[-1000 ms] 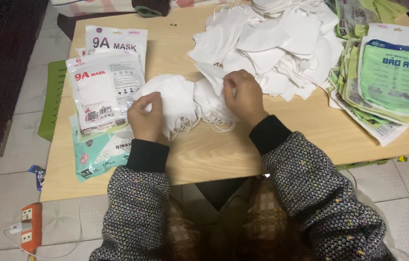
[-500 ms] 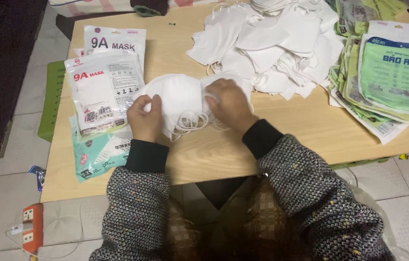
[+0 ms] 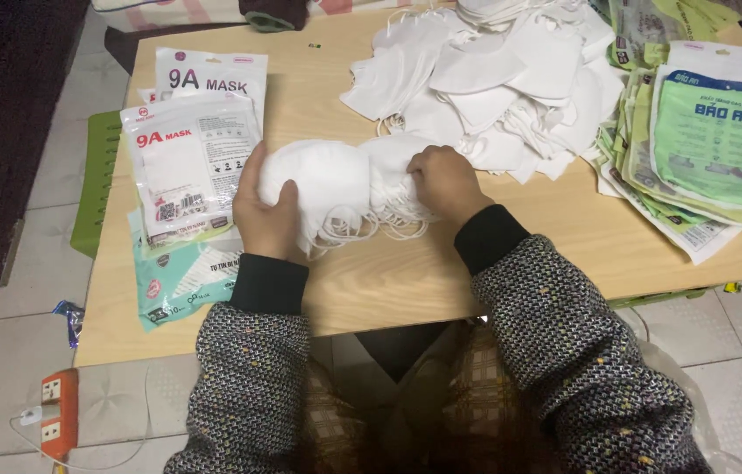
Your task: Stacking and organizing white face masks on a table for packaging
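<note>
Gripping a stack of white face masks [image 3: 336,189] near the wooden table's [image 3: 494,290] front edge: left hand [image 3: 267,215] fingers curled around one end, right hand [image 3: 445,180] clamped on the other. Dangling ear loops [image 3: 371,230] likely to tangle; stack could splay if squeezed unevenly.

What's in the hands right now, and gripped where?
Both hold one stack of white face masks: left hand cups its left end, right hand grips its right end.

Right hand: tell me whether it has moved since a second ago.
Yes. The right hand shifted left, away from the loose mask pile, toward the left hand.
</note>
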